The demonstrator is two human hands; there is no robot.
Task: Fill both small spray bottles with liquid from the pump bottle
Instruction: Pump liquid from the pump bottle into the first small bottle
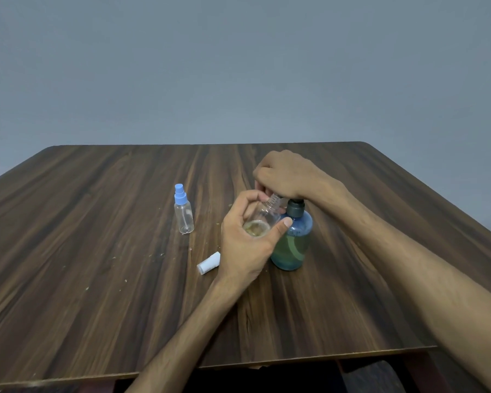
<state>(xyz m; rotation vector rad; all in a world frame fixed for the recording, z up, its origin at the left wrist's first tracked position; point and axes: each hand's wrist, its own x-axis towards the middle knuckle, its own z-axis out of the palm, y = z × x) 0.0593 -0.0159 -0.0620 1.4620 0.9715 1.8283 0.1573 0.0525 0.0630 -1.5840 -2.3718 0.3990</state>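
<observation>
The open spray bottle, gripped in the left hand, should be kept steady under the nozzle while the pump bottle is pressed by the right hand, its fingers curled over the pump head.

Plain indoor room, likely a home; exact kind can't be told. Bare grey-blue painted wall behind, dark wood-grain laminate desk with rounded far corners, small crumbs scattered on its top. Dim, even light.

2 small spray bottles; 1 pump bottle; 1 loose white cap; 2 hands.
</observation>
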